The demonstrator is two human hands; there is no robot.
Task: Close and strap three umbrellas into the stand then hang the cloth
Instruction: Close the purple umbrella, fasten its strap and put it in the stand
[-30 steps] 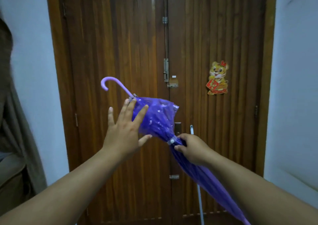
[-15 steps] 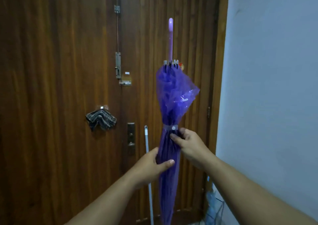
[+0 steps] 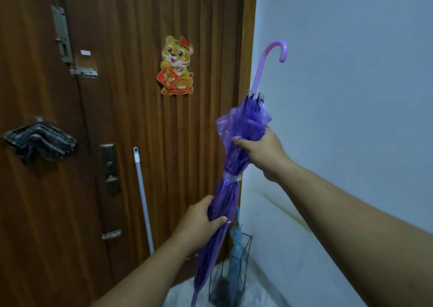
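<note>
A closed purple umbrella [image 3: 230, 170] stands nearly upright in front of me, its hooked handle [image 3: 269, 58] up and tilted right, a clear strap wrapped round its middle. My right hand [image 3: 262, 149] grips the bunched canopy above the strap. My left hand [image 3: 199, 222] holds the canopy lower down. Below, a dark wire stand [image 3: 243, 259] sits in the corner by the wall, with a light blue umbrella [image 3: 235, 243] standing in it. A dark checked cloth [image 3: 39, 142] hangs on the wooden door at the left.
A wooden door [image 3: 145, 142] with a latch, a lock plate and a tiger sticker [image 3: 176, 66] fills the left. A white pole [image 3: 143, 198] leans against it. A pale wall [image 3: 351, 95] runs along the right, meeting the door frame above the stand.
The view has swung down and right, bringing the stand into sight. The umbrella now tilts right; my right hand has moved above the strap, my left hand lower down the canopy.
</note>
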